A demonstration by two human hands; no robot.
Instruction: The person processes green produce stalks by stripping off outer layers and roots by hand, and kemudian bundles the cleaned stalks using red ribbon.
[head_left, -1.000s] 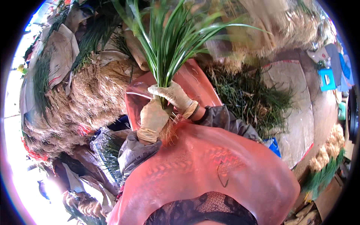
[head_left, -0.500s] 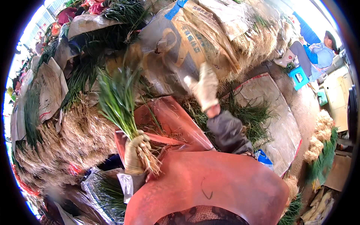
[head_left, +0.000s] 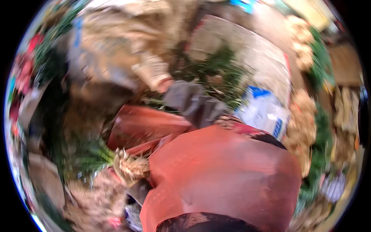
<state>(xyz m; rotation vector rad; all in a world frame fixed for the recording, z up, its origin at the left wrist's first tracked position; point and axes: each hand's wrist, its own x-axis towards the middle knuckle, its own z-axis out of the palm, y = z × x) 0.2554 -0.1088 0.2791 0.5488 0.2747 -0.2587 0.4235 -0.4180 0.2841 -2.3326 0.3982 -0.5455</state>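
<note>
The picture is blurred by motion. My left hand (head_left: 120, 173) is low on the left, shut on a bunch of green leafy plants (head_left: 92, 155) with pale stringy roots (head_left: 131, 167); the leaves point left. My right hand (head_left: 154, 72), in a pale glove with a grey sleeve (head_left: 195, 103) behind it, is stretched out to a big heap of straw-coloured rooted bundles (head_left: 116, 42). Whether its fingers grip anything is hidden by the blur. An orange-red apron (head_left: 224, 170) covers my lap, and a red-brown sheet (head_left: 147, 124) lies between my hands.
A white and blue bag (head_left: 262, 110) lies right of my sleeve. Loose green leaves (head_left: 221, 67) cover a pale sack sheet (head_left: 251, 48) beyond it. More rooted green bundles (head_left: 309, 127) line the right edge. Red things (head_left: 24, 73) sit far left.
My right hand let go of the bunch and reached out to the straw-coloured heap. My left hand carried the bunch down to the lower left. The view swung and blurred.
</note>
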